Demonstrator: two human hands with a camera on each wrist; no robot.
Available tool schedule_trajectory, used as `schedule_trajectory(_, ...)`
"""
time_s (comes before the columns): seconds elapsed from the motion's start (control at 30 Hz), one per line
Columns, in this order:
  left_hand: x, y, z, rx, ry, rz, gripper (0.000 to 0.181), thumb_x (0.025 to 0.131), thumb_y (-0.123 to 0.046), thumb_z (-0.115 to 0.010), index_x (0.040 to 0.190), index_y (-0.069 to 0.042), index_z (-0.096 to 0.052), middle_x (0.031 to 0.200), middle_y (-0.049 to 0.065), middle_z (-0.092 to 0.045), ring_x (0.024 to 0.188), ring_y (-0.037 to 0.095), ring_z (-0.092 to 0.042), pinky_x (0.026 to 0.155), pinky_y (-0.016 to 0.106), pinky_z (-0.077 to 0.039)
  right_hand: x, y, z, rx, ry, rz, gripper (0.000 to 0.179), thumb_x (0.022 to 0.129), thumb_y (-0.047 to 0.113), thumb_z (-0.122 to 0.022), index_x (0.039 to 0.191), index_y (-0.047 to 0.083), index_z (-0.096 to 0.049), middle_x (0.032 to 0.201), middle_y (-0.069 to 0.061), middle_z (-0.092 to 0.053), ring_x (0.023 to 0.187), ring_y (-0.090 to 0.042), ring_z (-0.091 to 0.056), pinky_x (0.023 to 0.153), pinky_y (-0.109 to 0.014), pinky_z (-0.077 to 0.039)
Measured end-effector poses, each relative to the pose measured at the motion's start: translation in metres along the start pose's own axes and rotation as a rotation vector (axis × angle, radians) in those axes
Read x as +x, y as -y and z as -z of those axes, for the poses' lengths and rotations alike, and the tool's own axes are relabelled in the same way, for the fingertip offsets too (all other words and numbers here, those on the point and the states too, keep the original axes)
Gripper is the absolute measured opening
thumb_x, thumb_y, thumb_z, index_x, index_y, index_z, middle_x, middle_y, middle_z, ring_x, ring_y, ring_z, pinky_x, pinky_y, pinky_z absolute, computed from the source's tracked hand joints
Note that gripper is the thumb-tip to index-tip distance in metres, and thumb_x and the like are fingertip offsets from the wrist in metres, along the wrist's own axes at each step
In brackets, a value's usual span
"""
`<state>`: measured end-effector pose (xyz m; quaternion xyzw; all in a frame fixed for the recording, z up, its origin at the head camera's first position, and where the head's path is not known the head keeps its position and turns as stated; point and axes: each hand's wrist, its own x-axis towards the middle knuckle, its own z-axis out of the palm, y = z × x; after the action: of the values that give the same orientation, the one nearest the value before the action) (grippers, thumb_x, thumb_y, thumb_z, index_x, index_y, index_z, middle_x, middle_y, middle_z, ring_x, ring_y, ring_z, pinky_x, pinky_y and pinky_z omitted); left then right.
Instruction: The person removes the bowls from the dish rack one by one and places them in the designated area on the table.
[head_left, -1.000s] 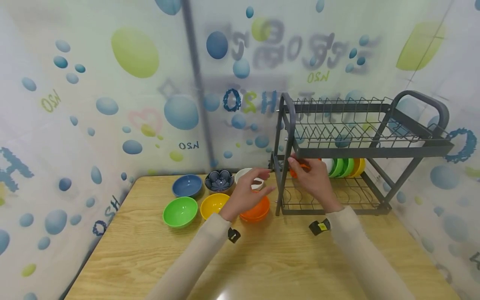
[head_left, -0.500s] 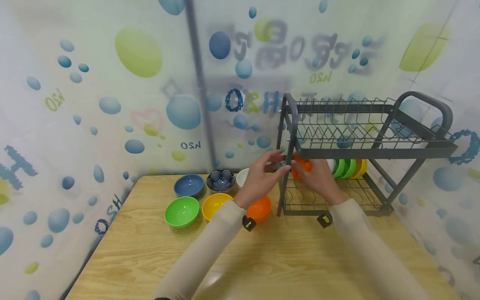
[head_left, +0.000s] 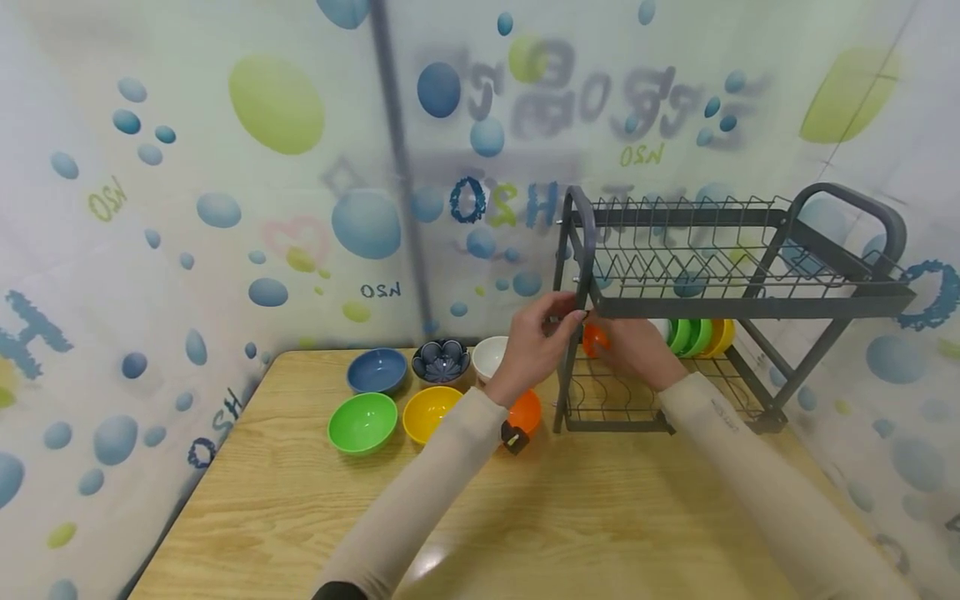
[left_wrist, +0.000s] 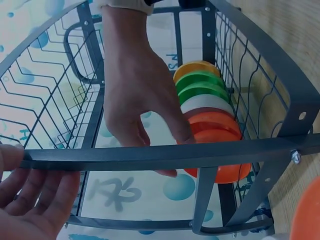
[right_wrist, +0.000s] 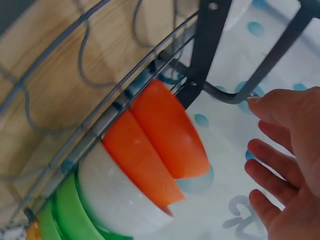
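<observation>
In the head view, my left hand [head_left: 536, 342] was at the left end of the dish rack [head_left: 720, 300], with its fingers at the grey corner post under the upper shelf, and my right hand [head_left: 633, 350] was inside the lower shelf, just beside an orange bowl [head_left: 595, 337] that stood on its edge there. Behind this bowl, in the same row, I could see a white bowl [head_left: 660, 327], green bowls [head_left: 686, 335] and a yellow bowl [head_left: 718, 335]. On the counter [head_left: 480, 517], left of the rack, lay a blue bowl [head_left: 375, 371], a dark patterned bowl [head_left: 439, 360], a white one [head_left: 489, 357], a green one [head_left: 362, 421], a yellow one [head_left: 429, 412] and an orange one [head_left: 525, 410] partly hidden by my left sleeve. In the left wrist view, my left hand [left_wrist: 35, 200] lay with relaxed, nearly straight fingers against the grey bar of the rack and gripped nothing, while the fingers [left_wrist: 172, 127] of my right hand reached down and touched the front orange bowl [left_wrist: 220, 155]. In the right wrist view, my right hand [right_wrist: 285, 165] was spread, its fingers apart and holding nothing, near the two orange bowls [right_wrist: 160, 140] that leaned in the wire slots.
</observation>
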<state>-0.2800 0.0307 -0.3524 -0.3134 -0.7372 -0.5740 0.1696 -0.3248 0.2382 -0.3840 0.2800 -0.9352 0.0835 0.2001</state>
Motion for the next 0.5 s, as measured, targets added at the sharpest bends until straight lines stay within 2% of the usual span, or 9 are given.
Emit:
schedule_trajectory(0.1, 0.0017, 0.0007, -0.0011, 0.005, -0.008, 0.018, 0.026, 0.104, -0.019, -0.062, 0.127, -0.007, -0.066, 0.117, 0.010, -0.072, 0.102, 0.019, -0.069, 0.085, 0.021, -0.059, 0.0016, -0.0032, -0.0030, -0.080, 0.000, 0.050, 0.036, 0.082, 0.002, -0.079, 0.117, 0.000, -0.069, 0.121, -0.020, -0.064, 0.106, -0.037, -0.066, 0.089, -0.053, -0.059)
schedule_trajectory(0.17, 0.0028, 0.0012, -0.0013, 0.013, -0.004, 0.019, 0.025, 0.104, -0.019, -0.062, 0.126, -0.008, -0.066, 0.116, 0.010, -0.073, 0.100, 0.019, -0.068, 0.084, 0.021, -0.059, 0.0033, -0.0045, -0.0044, -0.155, 0.007, 0.100, 0.029, 0.082, -0.002, -0.076, 0.111, -0.001, -0.071, 0.117, -0.020, -0.063, 0.105, -0.036, -0.064, 0.091, -0.052, -0.057)
schedule_trajectory(0.33, 0.0050, 0.0018, -0.0013, 0.045, 0.006, 0.003, 0.021, 0.104, -0.018, -0.061, 0.121, -0.007, -0.066, 0.110, 0.009, -0.073, 0.094, 0.018, -0.067, 0.079, 0.017, -0.057, 0.0077, -0.0049, -0.0048, -0.360, 0.035, 0.235, 0.006, 0.087, -0.008, -0.069, 0.089, -0.002, -0.072, 0.091, -0.016, -0.067, 0.083, -0.029, -0.062, 0.081, -0.046, -0.057)
schedule_trajectory(0.37, 0.0051, 0.0018, -0.0016, 0.049, 0.006, -0.001, 0.020, 0.104, -0.018, -0.061, 0.121, -0.007, -0.066, 0.109, 0.010, -0.073, 0.093, 0.018, -0.067, 0.078, 0.016, -0.056, 0.0079, -0.0053, -0.0055, -0.400, 0.033, 0.262, 0.007, 0.087, -0.008, -0.070, 0.084, -0.001, -0.071, 0.086, -0.015, -0.068, 0.080, -0.028, -0.062, 0.077, -0.044, -0.058)
schedule_trajectory(0.5, 0.0050, 0.0028, -0.0043, 0.062, -0.001, -0.022, 0.019, 0.104, -0.018, -0.061, 0.119, -0.006, -0.065, 0.106, 0.010, -0.072, 0.091, 0.018, -0.067, 0.076, 0.016, -0.057, 0.0078, -0.0077, -0.0104, -0.478, 0.020, 0.313, 0.016, 0.085, -0.008, -0.072, 0.074, 0.002, -0.068, 0.084, -0.012, -0.070, 0.081, -0.027, -0.063, 0.081, -0.044, -0.056)
